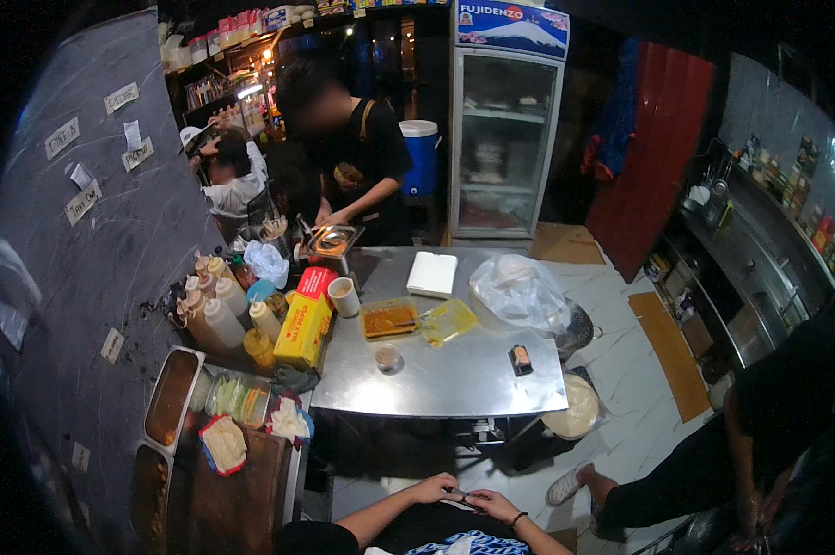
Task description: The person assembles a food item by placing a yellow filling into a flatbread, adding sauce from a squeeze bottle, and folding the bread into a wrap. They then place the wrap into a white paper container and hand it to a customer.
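Note:
Close to my body, below the near edge of the steel table (436, 393), my two hands meet at the fingertips. My left hand (434, 488) is closed in a pinch, and my right hand (495, 506), with a dark band at its wrist, is closed against it. Something small and dark seems to be between the fingers; it is too small to name. On the table beyond are a tub of orange-brown sauce (389, 320), a yellowish lid (448, 323), a small round cup (387, 358) and a small black item (521, 360).
A yellow-and-red wrap box (305, 324), squeeze bottles (221, 322) and a griddle (237, 490) line the left. A co-worker (362, 157) handles a metal pan (332, 240) across the table. Another person (769, 416) stands at right, near a bucket (573, 407). A plastic bag (519, 291) sits far right.

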### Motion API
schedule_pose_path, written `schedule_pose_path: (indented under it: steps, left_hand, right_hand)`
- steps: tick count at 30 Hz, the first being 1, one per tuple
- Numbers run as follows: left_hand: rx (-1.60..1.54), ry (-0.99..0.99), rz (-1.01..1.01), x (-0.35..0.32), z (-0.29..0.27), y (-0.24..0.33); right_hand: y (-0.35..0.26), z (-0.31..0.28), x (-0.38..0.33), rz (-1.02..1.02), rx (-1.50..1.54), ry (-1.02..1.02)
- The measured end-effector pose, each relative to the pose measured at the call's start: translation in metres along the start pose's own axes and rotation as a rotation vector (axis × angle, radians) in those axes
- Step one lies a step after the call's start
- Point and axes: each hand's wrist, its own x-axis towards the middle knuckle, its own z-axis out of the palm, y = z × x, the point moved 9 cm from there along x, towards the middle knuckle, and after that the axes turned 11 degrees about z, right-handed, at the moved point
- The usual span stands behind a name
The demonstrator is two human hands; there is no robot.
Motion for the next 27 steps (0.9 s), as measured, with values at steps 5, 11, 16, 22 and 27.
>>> schedule_pose_path:
  steps: [5, 11, 16, 22, 27]
  left_hand:
    - [-0.532, -0.117, -0.234, 0.010, 0.123, 0.016]
    - [-0.464, -0.053, -0.317, -0.005, 0.184, 0.020]
    - [-0.421, -0.070, -0.470, -0.028, 0.200, 0.036]
    - [-0.434, 0.009, -0.526, -0.049, 0.208, 0.031]
    - [-0.465, 0.103, -0.631, -0.080, 0.214, 0.023]
  right_hand:
    - [0.085, -0.023, -0.050, -0.082, -0.003, 0.026]
    - [0.157, -0.030, -0.073, 0.068, -0.028, -0.036]
    - [0.154, -0.010, -0.097, 0.097, 0.194, -0.158]
    - [0.179, -0.001, -0.071, 0.085, 0.345, -0.258]
    - [0.172, 0.015, -0.074, 0.136, 0.253, -0.293]
